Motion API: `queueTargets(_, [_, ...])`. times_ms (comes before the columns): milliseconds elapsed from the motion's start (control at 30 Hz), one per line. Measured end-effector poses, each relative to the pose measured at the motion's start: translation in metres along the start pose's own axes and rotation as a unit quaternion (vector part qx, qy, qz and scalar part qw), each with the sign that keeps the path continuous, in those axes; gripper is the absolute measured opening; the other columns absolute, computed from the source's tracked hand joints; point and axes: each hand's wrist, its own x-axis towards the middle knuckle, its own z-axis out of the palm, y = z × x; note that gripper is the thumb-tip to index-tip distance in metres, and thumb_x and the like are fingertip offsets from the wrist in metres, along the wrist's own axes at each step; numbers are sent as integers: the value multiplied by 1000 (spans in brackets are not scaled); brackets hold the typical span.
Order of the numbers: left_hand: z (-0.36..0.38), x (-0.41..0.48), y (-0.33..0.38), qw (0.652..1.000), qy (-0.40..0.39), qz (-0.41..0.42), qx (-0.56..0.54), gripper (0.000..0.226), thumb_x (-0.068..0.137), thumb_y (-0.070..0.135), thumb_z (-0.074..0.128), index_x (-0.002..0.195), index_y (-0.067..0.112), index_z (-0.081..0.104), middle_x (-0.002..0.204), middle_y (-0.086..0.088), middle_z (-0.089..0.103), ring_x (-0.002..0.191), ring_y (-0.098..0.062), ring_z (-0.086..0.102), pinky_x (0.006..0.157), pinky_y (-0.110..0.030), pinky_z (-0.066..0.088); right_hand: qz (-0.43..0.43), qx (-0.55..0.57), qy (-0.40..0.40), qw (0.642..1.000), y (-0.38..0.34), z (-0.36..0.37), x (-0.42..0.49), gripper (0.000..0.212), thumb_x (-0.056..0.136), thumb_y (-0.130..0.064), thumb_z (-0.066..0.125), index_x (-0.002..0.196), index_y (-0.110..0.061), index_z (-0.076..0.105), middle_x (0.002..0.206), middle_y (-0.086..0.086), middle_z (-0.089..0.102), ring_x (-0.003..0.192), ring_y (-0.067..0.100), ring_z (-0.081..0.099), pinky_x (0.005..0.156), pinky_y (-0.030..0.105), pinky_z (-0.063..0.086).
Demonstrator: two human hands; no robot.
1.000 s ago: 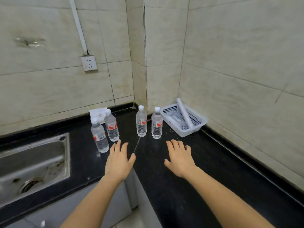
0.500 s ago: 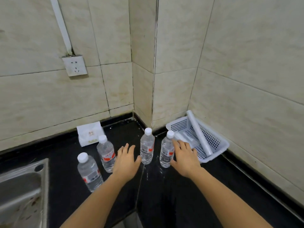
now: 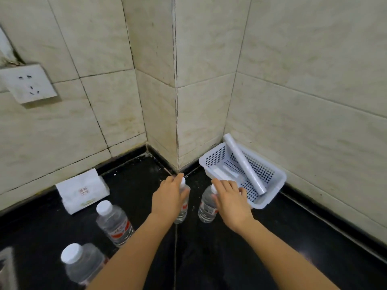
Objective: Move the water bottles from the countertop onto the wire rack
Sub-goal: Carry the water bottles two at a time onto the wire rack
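Several clear water bottles with white caps and red labels stand on the black countertop [image 3: 293, 243]. My left hand [image 3: 168, 198] is wrapped around the upper part of one bottle [image 3: 182, 215] near the wall corner. My right hand [image 3: 231, 203] is closed around the neck and shoulder of the bottle beside it [image 3: 206, 208], thumb in front. Two more bottles stand free at the lower left, one nearer the wall [image 3: 114, 226] and one at the frame's bottom edge [image 3: 82, 265]. No wire rack is in view.
A white perforated plastic basket [image 3: 215, 156] sits against the right wall just beyond my right hand, with a roll of clear film [image 3: 244, 166] leaning in it. A white paper pack [image 3: 82, 191] stands by the left wall. A wall socket [image 3: 27, 83] is at upper left, a sink edge [image 3: 6, 268] at the bottom left.
The view moved closer to the corner. Both hands went forward from flat on the counter and closed onto the two rear bottles.
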Motion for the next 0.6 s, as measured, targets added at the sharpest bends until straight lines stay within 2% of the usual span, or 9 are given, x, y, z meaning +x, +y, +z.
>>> queueTargets(100, [0, -6, 4, 999, 13, 16, 30, 41, 93, 35, 51, 132, 21, 45, 114, -5, 56, 106, -23, 55, 79, -34, 47, -4, -7, 30, 1000, -2, 10, -22, 42, 97, -33, 51, 137, -23, 44, 127, -3, 55, 117, 23, 47, 96, 44, 35])
queueTargets(167, [4, -16, 6, 999, 17, 23, 15, 41, 92, 35, 52, 130, 18, 48, 111, -7, 57, 102, -23, 57, 79, -33, 47, -12, -29, 54, 998, 0, 13, -40, 40, 86, -32, 67, 123, -19, 57, 109, -3, 63, 100, 23, 58, 83, 43, 45])
queueTargets(233, [7, -24, 4, 999, 25, 25, -14, 38, 90, 34, 56, 123, 14, 53, 108, -8, 60, 98, -23, 58, 79, -33, 48, -9, -41, 73, 996, 6, 13, -59, 37, 79, -33, 75, 110, -19, 62, 95, -4, 63, 88, 20, 60, 77, 40, 47])
queueTargets(267, [6, -27, 3, 999, 28, 21, -31, 35, 89, 33, 58, 116, 12, 57, 105, -8, 61, 95, -23, 59, 78, -33, 49, -3, -39, 68, 997, 10, 11, -69, 34, 79, -34, 75, 108, -20, 63, 93, -5, 62, 87, 19, 58, 78, 39, 44])
queueTargets(333, [4, -33, 3, 998, 20, 31, -50, 26, 85, 29, 63, 102, 10, 62, 96, -9, 61, 88, -24, 60, 74, -36, 51, 36, -15, 56, 998, 23, 3, -90, 28, 87, -37, 65, 111, -22, 61, 100, -6, 59, 96, 17, 52, 84, 36, 30])
queueTargets(400, [1, -41, 4, 998, 9, 43, -49, 20, 84, 28, 64, 91, 9, 63, 89, -8, 59, 83, -26, 59, 70, -39, 50, 83, 35, 56, 994, 36, -5, -103, 25, 90, -41, 59, 110, -27, 58, 104, -10, 57, 100, 12, 44, 80, 31, 16])
queueTargets(500, [-4, -63, 22, 995, 4, 66, -70, 16, 83, 26, 64, 83, 10, 63, 82, -5, 55, 79, -24, 57, 67, -38, 48, 138, 102, 74, 982, 54, -33, -121, 18, 84, -41, 65, 94, -26, 62, 93, -10, 60, 93, 10, 40, 78, 31, 15])
queueTargets(600, [-12, -89, 59, 989, -23, 115, -88, 16, 81, 31, 67, 84, 16, 63, 79, 0, 54, 76, -17, 54, 67, -38, 49, 164, 93, 34, 981, 75, -67, -153, 21, 79, -42, 66, 80, -21, 62, 80, -10, 57, 89, 13, 43, 79, 33, 20])
